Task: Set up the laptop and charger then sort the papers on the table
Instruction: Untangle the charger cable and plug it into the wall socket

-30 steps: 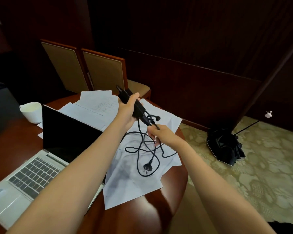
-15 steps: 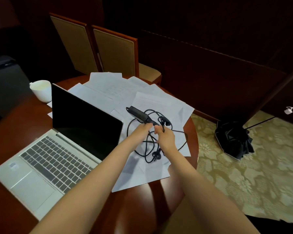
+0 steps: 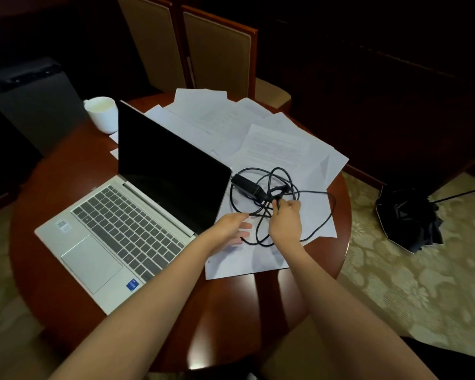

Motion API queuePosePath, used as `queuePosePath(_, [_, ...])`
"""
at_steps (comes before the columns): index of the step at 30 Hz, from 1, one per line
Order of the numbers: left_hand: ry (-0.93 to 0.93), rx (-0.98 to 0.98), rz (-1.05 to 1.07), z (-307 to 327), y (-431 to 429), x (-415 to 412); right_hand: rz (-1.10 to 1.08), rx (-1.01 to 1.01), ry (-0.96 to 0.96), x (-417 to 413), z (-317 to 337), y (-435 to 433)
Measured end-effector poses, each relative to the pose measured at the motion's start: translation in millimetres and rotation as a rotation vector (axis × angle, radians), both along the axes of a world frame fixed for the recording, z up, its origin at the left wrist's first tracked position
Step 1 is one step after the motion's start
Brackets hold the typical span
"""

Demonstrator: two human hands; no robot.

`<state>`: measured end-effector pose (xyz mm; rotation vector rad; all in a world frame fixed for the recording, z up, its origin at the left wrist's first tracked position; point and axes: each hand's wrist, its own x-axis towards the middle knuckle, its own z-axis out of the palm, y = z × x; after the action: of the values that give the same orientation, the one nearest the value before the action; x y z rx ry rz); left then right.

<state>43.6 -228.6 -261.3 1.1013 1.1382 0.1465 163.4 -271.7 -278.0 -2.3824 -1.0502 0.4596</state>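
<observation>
Charger (image 3: 247, 185) now on papers (image 3: 280, 149), cable (image 3: 313, 191) pinched in right hand (image 3: 285, 223), left hand (image 3: 231, 229) slack; mug (image 3: 102, 115) contents unclear.

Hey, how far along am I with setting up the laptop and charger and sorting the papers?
Done: the laptop stands open, screen dark. In hand: the right hand pinches the tangled charger cable, the left hand open beside it; the charger brick lies on the papers. Left: untangling, plugging in, sorting the scattered papers.
</observation>
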Motion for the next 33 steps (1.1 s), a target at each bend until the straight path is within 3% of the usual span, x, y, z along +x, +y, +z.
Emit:
queuePosePath(3, [-0.038, 0.026, -0.019, -0.9, -10.6, -8.1, 0.059, 0.125, -0.111, -23.5, 12.5, -14.9])
queuePosePath(6, [-0.161, 0.0, 0.126, -4.4, -24.0, -17.5, 0.218, 0.06, -0.112, -53.1, 8.5, -34.7])
queuePosePath(10, [-0.196, -0.027, 0.267, -17.5, -33.3, -38.2, 0.31, -0.045, 0.037, -86.3, -11.4, -59.9])
queuePosePath(14, [-0.153, 0.045, 0.215, -28.6, -39.1, -66.2, 0.368, -0.091, 0.124, -106.8, -20.7, -72.2])
queuePosePath(18, [-0.135, 0.081, 0.136, -36.6, -40.2, -88.9, 0.433, -0.086, 0.423, -119.8, -26.0, -78.1])
queuePosePath(23, [0.095, 0.311, 0.048, -50.8, -36.4, -109.0, -0.146, 0.129, 0.968, -137.4, -31.1, -62.2])
queuePosePath(29, [0.221, 0.487, -0.176, -56.8, -36.6, -125.3, -0.215, 0.117, 0.811, -144.5, -39.5, -44.8])
queuePosePath(33, [0.197, 0.507, -0.184, -55.8, -34.8, -132.2, -0.396, 0.21, 0.98, -146.7, -43.8, -48.2])
